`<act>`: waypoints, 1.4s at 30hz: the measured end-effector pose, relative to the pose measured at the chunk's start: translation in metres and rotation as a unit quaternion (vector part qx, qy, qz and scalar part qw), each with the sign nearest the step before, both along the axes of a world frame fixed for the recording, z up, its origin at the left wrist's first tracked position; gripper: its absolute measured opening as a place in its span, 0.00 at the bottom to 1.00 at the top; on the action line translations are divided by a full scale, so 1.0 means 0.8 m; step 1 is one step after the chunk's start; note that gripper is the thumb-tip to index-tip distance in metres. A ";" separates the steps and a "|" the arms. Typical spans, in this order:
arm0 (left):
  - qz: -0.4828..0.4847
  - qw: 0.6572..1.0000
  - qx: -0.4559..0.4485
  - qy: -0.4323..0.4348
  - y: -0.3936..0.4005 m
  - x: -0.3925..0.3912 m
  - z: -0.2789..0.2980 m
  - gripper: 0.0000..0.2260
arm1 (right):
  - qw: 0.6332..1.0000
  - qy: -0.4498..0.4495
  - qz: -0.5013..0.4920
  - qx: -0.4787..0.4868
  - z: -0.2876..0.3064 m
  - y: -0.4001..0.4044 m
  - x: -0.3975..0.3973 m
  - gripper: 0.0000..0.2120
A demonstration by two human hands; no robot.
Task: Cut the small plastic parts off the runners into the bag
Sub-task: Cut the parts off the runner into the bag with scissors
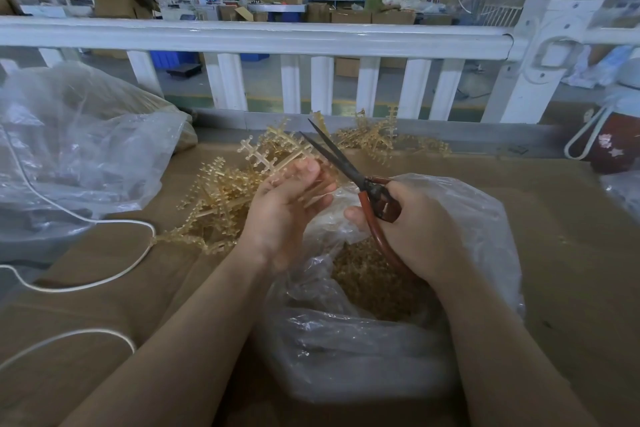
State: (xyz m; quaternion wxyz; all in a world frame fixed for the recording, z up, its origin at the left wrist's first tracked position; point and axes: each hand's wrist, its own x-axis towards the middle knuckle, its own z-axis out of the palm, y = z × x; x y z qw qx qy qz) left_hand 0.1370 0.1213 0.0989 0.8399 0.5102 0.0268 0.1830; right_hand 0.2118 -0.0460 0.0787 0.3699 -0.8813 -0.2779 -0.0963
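1. Runner (266,152): pale amber lattice with small parts on its branches; your left hand (284,211) holds it up over the far edge of the bag, thumb and fingers curled round its lower stems
2. Scissors (349,170): dark blades parted, tips pointing up and away, lying just right of the held runner; whether the blades touch it, you cannot tell from here
3. Your right hand (412,229) grips the reddish-brown handle loops, fingers wrapped through and around them
4. Clear bag (478,218): open directly under both hands; a heap of cut amber parts (367,277) lies inside
5. Loose runners (218,198): piled on the brown cardboard-covered table (571,253) left of the bag and behind your left hand; more (374,139) lie along the far edge
6. Large crumpled clear bag (79,149) at far left; white cord (104,281) loops across the table in front of it
7. White railing (256,36) beyond the table; dark red container with a white strap (609,146) at far right
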 end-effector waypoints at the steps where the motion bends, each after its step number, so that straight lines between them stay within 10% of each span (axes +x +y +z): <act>1: 0.015 1.000 0.005 0.002 -0.002 -0.001 0.001 0.04 | 1.000 -0.002 0.001 -0.001 0.000 0.000 0.000 0.26; 42: 0.113 0.983 0.138 -0.050 0.002 0.005 -0.008 0.06 | 0.992 -0.123 -0.021 -0.011 0.006 -0.001 -0.011 0.29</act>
